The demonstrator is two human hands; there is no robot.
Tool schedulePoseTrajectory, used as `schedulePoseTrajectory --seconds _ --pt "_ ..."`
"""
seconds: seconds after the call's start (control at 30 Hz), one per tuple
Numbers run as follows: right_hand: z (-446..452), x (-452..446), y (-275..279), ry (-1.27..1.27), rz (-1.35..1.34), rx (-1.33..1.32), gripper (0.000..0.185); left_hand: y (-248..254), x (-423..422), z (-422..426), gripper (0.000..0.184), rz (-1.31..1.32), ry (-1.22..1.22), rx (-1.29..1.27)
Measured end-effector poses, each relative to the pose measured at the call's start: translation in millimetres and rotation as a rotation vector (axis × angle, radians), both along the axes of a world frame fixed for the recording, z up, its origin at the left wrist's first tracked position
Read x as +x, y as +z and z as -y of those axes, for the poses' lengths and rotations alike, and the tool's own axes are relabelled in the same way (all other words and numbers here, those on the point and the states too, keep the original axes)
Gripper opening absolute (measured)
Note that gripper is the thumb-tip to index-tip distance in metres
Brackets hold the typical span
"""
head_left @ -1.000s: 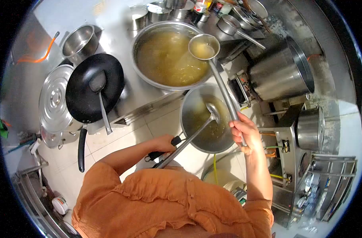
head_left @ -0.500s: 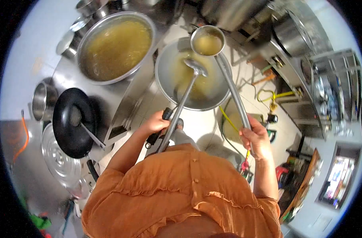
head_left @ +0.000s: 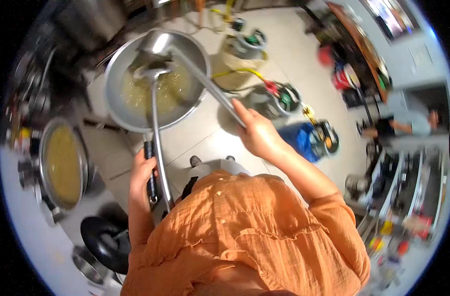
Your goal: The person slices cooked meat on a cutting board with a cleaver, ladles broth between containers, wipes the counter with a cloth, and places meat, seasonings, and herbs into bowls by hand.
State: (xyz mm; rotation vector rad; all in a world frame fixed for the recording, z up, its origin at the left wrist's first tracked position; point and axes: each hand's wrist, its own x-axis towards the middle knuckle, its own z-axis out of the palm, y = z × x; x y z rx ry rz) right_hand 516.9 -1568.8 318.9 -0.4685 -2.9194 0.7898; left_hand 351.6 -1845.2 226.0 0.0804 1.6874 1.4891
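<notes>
A large grey wok with yellowish liquid inside is in front of me. My left hand is closed round its black handle. A long metal ladle rests in the wok, its shaft running down beside that handle. My right hand grips the shaft of a second ladle, whose bowl is tipped over inside the wok. Motion blur hides whether liquid is leaving the bowl.
At the left are a wide basin of yellow liquid and a black pan. Gas cylinders with a yellow hose stand on the floor to the right. Another person is far right.
The view has swung right, leaving the basin at the left edge. The right-hand ladle, upright with liquid before, is now tipped over the wok. Both hands keep their hold.
</notes>
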Motion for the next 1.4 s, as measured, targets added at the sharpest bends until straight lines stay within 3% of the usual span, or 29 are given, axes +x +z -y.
schedulePoseTrajectory --seconds 0.07,0.13,0.23,0.47,0.67,0.87,1.07,1.4 --pt "3 15 11 -0.067 0.081 0.111 0.061 -5 -8 -1 0.005 -0.015 -0.121 0.104" --pt "6 36 14 -0.109 0.082 0.211 0.065 25 1 -17 0.005 0.004 -0.162 0.069" --pt "-12 128 15 -0.192 -0.018 0.258 0.066 27 65 -53 0.008 -0.026 -0.279 0.069" --pt "-50 301 18 -0.424 -0.215 0.086 0.063 38 192 -140 0.010 0.007 -0.447 0.047" --pt "-82 454 16 -0.600 -0.197 0.109 0.061 46 309 -223 0.008 0.103 -0.643 0.097" --pt "-132 552 16 -0.747 -0.178 0.091 0.060 58 397 -315 0.010 0.122 -0.771 0.002" --pt "-193 625 17 -0.894 -0.114 0.046 0.059 43 466 -412 0.011 0.152 -0.882 0.075" --pt "-337 717 15 -0.901 -0.204 0.083 0.057 37 540 -563 0.009 0.125 -0.916 0.165"
